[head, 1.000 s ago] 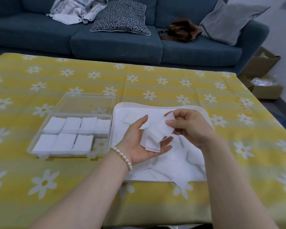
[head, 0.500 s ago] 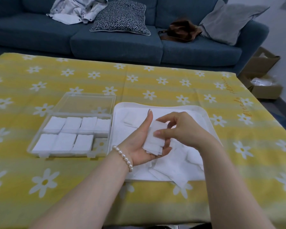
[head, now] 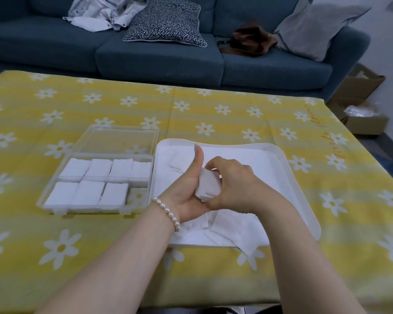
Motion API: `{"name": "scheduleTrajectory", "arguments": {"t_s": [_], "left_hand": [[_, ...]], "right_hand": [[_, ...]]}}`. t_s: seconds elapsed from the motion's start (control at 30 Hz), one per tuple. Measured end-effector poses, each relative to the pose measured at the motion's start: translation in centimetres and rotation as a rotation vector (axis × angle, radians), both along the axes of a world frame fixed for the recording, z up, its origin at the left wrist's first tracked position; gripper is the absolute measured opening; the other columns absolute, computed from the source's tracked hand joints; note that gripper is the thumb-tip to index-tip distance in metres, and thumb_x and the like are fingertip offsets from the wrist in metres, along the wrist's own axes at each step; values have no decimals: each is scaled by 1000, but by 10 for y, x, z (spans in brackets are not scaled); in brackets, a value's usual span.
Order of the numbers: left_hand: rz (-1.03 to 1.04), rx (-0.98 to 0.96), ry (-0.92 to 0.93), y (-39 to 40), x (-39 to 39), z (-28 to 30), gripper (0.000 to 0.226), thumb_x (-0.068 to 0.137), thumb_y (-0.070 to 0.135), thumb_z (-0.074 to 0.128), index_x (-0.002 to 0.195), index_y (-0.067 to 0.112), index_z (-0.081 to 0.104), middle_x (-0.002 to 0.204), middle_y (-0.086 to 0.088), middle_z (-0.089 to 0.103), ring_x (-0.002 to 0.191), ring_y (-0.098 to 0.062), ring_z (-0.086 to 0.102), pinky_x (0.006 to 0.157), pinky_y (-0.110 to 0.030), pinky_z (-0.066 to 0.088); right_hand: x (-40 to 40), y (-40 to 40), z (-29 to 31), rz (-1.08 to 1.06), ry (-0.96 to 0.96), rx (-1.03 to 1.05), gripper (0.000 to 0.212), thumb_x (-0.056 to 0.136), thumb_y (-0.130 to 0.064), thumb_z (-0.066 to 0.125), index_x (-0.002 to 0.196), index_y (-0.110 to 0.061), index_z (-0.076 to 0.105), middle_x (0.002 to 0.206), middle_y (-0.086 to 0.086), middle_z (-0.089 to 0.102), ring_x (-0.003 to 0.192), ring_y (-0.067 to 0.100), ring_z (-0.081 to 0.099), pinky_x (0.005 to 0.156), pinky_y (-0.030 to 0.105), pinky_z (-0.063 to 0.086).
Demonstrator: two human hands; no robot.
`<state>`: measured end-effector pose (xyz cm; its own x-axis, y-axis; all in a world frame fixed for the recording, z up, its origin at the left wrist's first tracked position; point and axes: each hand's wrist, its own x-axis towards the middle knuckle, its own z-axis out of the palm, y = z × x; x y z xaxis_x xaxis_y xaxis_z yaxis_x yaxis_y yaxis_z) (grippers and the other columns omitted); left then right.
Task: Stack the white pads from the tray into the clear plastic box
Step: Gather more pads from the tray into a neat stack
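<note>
Both hands meet above the white tray (head: 304, 200): left hand (head: 186, 191), thumb upright, and right hand (head: 234, 184) clamp a small stack of white pads (head: 208, 185) between them. Loose pads (head: 234, 232) lie beneath. At nine o'clock, just beside the tray, the clear plastic box (head: 95, 209) has seven compartments filled. A yellow daisy tablecloth (head: 236, 114) stretches bare toward twelve o'clock, where a blue sofa (head: 159, 62) stands.

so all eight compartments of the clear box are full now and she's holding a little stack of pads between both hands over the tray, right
Not quite: only seven are full. In the head view the near-right compartment of the clear box is still empty, the tablecloth showing through. The rest stands: left hand and right hand hold a small stack of pads over the tray.
</note>
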<state>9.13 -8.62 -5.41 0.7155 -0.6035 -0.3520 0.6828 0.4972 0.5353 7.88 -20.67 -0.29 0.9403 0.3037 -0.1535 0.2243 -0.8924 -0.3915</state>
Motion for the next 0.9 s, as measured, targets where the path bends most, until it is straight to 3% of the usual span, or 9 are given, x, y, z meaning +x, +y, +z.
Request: {"name": "scheduleTrajectory", "arguments": {"t_s": [0.17, 0.27, 0.4, 0.57, 0.7, 0.83, 0.9], "left_hand": [[4, 128, -62, -4, -1, 0, 68, 64, 79, 47, 84, 19, 72, 83, -2, 68, 75, -17, 68, 62, -27, 53], [18, 172, -82, -5, -2, 0, 69, 67, 76, 47, 98, 18, 68, 91, -3, 68, 84, -18, 67, 72, -29, 52], [57, 172, -101, -7, -4, 1, 67, 66, 68, 53, 105, 14, 65, 103, -7, 66, 101, -23, 63, 88, -36, 49], [10, 112, -57, -4, -4, 5, 85, 60, 83, 46, 106, 14, 68, 106, -8, 66, 100, -25, 64, 84, -36, 50], [-22, 79, 13, 0, -3, 5, 94, 68, 89, 24, 85, 13, 77, 81, -6, 72, 72, -21, 70, 58, -27, 54], [3, 173, 41, -6, -4, 2, 87, 74, 84, 28, 109, 16, 69, 96, -6, 71, 86, -22, 69, 64, -29, 55], [16, 197, 50, -7, -5, 2, 85, 74, 83, 29, 112, 16, 67, 93, -6, 70, 83, -22, 68, 62, -28, 55]], "right_hand": [[-1, 4, 2, 19, 58, -57, 73, 67, -40, 75, 128, -26, 40, 112, -6, 53, 106, 18, 49, 93, 35, 36], [-2, 7, 7, 19, 72, -55, 52, 67, -40, 75, 108, -22, 49, 102, -5, 55, 98, 19, 52, 89, 38, 42], [-4, 6, 7, 6, 98, 24, 52, 67, -34, 73, 110, -19, 48, 103, -4, 55, 98, 19, 54, 88, 39, 44], [-4, 8, 3, 3, 62, -25, 65, 67, -38, 74, 122, -22, 42, 111, -5, 50, 107, 18, 46, 92, 36, 39], [-4, 4, 6, -8, 58, 0, 59, 68, -38, 75, 118, -21, 48, 112, -4, 51, 105, 18, 48, 89, 35, 41], [-3, 4, -1, 58, 96, -34, 85, 68, -36, 75, 141, -28, 32, 129, -4, 48, 120, 18, 43, 100, 39, 38], [-2, 2, -2, 47, 150, 47, 95, 67, -34, 78, 145, -32, 24, 136, -5, 44, 124, 15, 43, 101, 39, 39]]}}
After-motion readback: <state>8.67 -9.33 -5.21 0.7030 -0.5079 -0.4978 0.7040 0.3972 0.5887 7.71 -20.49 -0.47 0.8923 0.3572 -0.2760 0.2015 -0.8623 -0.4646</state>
